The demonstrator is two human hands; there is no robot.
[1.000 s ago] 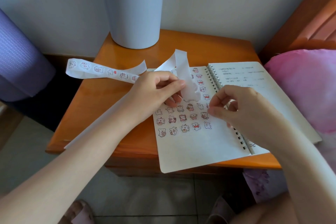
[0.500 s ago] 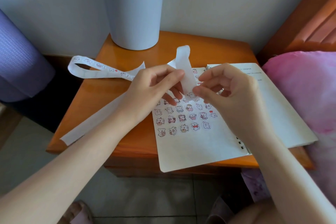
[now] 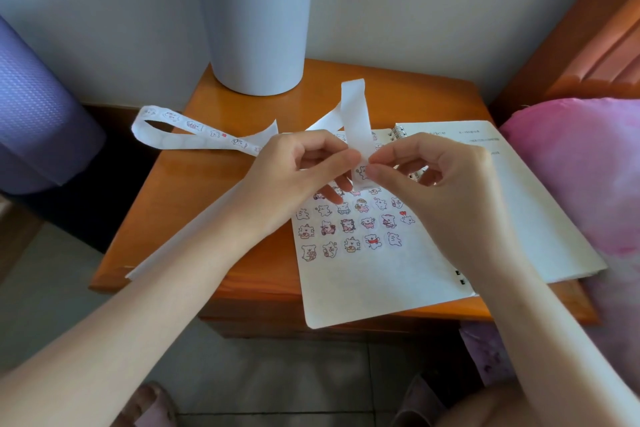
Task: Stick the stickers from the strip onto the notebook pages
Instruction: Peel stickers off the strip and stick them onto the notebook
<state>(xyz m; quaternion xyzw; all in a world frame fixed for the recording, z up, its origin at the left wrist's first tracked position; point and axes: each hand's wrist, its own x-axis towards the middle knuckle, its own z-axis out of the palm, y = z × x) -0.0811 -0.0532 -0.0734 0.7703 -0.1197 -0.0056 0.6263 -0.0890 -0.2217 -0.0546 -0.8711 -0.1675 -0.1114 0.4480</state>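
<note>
Strip (image 3: pixel 353 114) upright over notebook (image 3: pixel 363 281) on table (image 3: pixel 415 97) | left hand (image 3: pixel 294 170) fingers pinch its lower end | right hand (image 3: pixel 433 184) fingers pinch sticker (image 3: pixel 362 173) there, from right | peel likely rightward, off the long axis

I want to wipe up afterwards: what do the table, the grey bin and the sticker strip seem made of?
Table: wood, glossy orange varnish; it shows reflections. Bin: probably plastic, matte, evenly grey, smooth. Strip: thin white paper that curls and loops, perhaps coated.

Left grip (image 3: pixel 294 170), right grip (image 3: pixel 436 180): apparent pinches.
</note>
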